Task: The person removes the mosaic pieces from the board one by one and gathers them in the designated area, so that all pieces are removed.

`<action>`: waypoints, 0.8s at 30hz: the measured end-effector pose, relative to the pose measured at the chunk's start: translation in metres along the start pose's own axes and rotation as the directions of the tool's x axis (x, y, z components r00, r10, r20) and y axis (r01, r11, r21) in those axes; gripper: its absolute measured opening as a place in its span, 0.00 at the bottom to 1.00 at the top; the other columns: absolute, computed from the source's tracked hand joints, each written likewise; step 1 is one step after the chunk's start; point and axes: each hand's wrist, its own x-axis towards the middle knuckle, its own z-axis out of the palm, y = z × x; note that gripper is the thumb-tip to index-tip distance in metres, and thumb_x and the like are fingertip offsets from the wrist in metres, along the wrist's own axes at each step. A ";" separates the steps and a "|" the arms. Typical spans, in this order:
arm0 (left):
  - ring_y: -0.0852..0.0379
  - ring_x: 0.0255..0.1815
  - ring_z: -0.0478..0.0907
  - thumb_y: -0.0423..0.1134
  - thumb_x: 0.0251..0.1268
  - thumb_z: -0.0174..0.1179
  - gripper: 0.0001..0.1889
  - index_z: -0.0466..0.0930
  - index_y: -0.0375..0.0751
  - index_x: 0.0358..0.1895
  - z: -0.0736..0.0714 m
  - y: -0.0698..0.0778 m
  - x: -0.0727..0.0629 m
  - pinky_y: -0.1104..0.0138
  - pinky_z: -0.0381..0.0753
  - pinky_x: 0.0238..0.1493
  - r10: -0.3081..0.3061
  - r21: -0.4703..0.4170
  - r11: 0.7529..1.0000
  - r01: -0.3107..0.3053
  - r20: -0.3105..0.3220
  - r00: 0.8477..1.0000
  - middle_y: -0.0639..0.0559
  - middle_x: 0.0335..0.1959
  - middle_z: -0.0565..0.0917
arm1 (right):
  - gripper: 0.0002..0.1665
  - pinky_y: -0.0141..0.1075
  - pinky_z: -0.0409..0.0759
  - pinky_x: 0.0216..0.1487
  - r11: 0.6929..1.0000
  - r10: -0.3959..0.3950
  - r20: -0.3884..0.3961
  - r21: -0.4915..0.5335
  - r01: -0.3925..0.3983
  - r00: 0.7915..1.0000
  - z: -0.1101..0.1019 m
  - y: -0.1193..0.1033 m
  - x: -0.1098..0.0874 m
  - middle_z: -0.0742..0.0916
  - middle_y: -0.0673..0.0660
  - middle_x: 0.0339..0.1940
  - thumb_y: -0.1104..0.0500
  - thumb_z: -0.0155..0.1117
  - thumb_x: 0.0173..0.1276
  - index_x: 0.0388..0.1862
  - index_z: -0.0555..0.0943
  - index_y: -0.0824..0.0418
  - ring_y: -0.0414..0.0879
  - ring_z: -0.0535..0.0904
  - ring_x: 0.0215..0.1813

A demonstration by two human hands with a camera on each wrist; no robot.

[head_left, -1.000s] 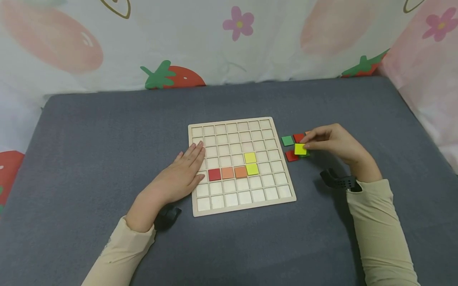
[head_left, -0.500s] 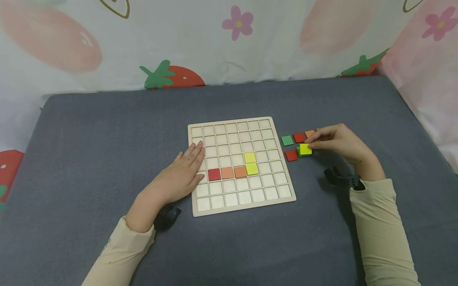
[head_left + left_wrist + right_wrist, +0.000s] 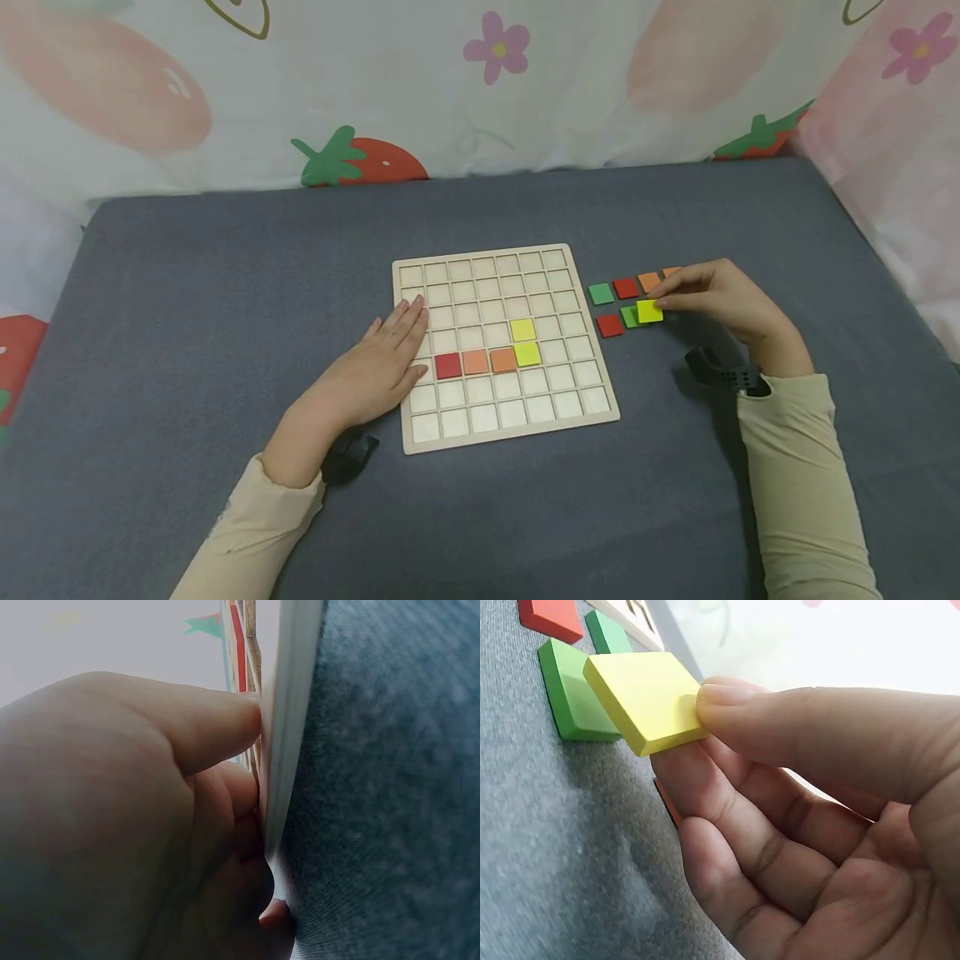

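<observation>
My right hand (image 3: 723,304) pinches a yellow square tile (image 3: 645,701) between thumb and fingers, held up beside a light green tile (image 3: 570,697) that it partly overlaps in the head view. My left hand (image 3: 378,362) lies with straight fingers across the left edge of a wooden grid board (image 3: 513,425); in the left wrist view its thumb (image 3: 225,724) rests at the board's rim. In the board's cells sit a red tile (image 3: 448,366), two orange tiles, the nearer one to the red being an orange tile (image 3: 476,362), and two yellow tiles, one a yellow tile (image 3: 527,354).
Right of the board lie loose tiles on the grey cloth: a green tile (image 3: 601,294), a red tile (image 3: 626,288), an orange tile (image 3: 648,282) and another red tile (image 3: 610,326). A further orange tile (image 3: 671,272) is partly behind my right hand. A patterned curtain (image 3: 570,92) hangs behind the table.
My right hand has moved a little to the right with the yellow tile, uncovering more of the light green tile and the orange tiles. My left hand has stayed on the board.
</observation>
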 end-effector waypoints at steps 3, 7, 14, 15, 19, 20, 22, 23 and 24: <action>0.45 0.76 0.37 0.42 0.73 0.45 0.34 0.43 0.29 0.73 0.000 0.000 0.000 0.49 0.44 0.71 0.003 0.003 1.000 -0.003 -0.006 1.000 0.39 0.76 0.41 | 0.13 0.30 0.77 0.38 1.000 -0.002 -0.009 0.000 0.002 1.000 -0.002 0.002 0.000 0.85 0.45 0.35 0.66 0.65 0.63 0.44 0.82 0.74 0.39 0.77 0.37; 0.45 0.76 0.37 0.42 0.73 0.45 0.34 0.43 0.29 0.73 0.001 0.000 0.000 0.49 0.45 0.71 0.006 0.004 1.000 -0.006 -0.009 1.000 0.39 0.76 0.41 | 0.13 0.29 0.77 0.38 1.000 -0.003 -0.019 -0.006 0.003 1.000 -0.003 0.004 -0.001 0.85 0.45 0.35 0.66 0.65 0.63 0.43 0.82 0.75 0.39 0.76 0.38; 0.45 0.76 0.36 0.42 0.73 0.45 0.34 0.43 0.29 0.73 0.001 0.000 0.001 0.49 0.45 0.71 0.003 0.009 1.000 -0.003 -0.005 1.000 0.39 0.76 0.41 | 0.13 0.29 0.76 0.37 1.000 0.021 -0.045 -0.020 -0.022 0.999 -0.005 0.005 -0.003 0.85 0.46 0.34 0.66 0.65 0.63 0.43 0.82 0.74 0.39 0.76 0.37; 0.45 0.76 0.36 0.42 0.73 0.45 0.34 0.43 0.29 0.73 0.001 0.000 0.001 0.49 0.45 0.71 0.002 0.012 1.000 -0.002 -0.004 1.000 0.39 0.76 0.40 | 0.12 0.30 0.76 0.37 0.999 0.022 -0.051 -0.025 -0.023 0.998 -0.005 0.005 -0.003 0.85 0.46 0.34 0.66 0.65 0.63 0.43 0.82 0.74 0.39 0.76 0.37; 0.45 0.76 0.36 0.43 0.73 0.45 0.34 0.43 0.29 0.73 0.002 -0.001 0.001 0.49 0.45 0.71 -0.001 0.017 1.000 0.001 -0.001 1.000 0.39 0.76 0.40 | 0.11 0.30 0.76 0.36 0.998 0.043 -0.084 -0.035 -0.046 0.996 -0.005 0.005 -0.004 0.85 0.48 0.34 0.68 0.64 0.62 0.42 0.83 0.74 0.39 0.76 0.36; 0.45 0.76 0.36 0.43 0.74 0.45 0.34 0.43 0.29 0.73 0.002 -0.001 0.002 0.49 0.45 0.71 -0.001 0.018 1.000 0.001 0.000 1.000 0.39 0.76 0.40 | 0.11 0.30 0.76 0.36 0.998 0.053 -0.092 -0.034 -0.056 0.994 -0.005 0.005 -0.004 0.85 0.49 0.34 0.68 0.64 0.62 0.42 0.83 0.74 0.39 0.76 0.36; 0.45 0.76 0.36 0.43 0.74 0.45 0.34 0.43 0.29 0.73 0.002 -0.001 0.002 0.49 0.45 0.71 0.000 0.018 1.000 0.000 0.000 1.000 0.40 0.76 0.40 | 0.11 0.30 0.76 0.36 0.997 0.058 -0.096 -0.041 -0.062 0.994 -0.005 0.004 -0.004 0.85 0.50 0.34 0.68 0.64 0.62 0.42 0.83 0.74 0.39 0.76 0.36; 0.45 0.76 0.36 0.43 0.74 0.45 0.34 0.43 0.29 0.73 0.002 -0.001 0.002 0.49 0.45 0.71 0.000 0.018 1.000 0.000 -0.001 1.000 0.40 0.76 0.40 | 0.11 0.30 0.76 0.37 0.997 0.061 -0.098 -0.044 -0.066 0.993 -0.005 0.004 -0.004 0.85 0.51 0.34 0.68 0.65 0.62 0.42 0.83 0.74 0.39 0.76 0.36; 0.45 0.76 0.36 0.43 0.74 0.45 0.34 0.43 0.29 0.73 0.002 -0.001 0.002 0.49 0.45 0.71 0.000 0.017 1.000 0.000 -0.001 1.000 0.40 0.76 0.40 | 0.11 0.29 0.76 0.37 0.996 0.064 -0.099 -0.049 -0.069 0.993 -0.005 0.004 -0.004 0.85 0.51 0.34 0.67 0.65 0.62 0.42 0.83 0.74 0.38 0.76 0.36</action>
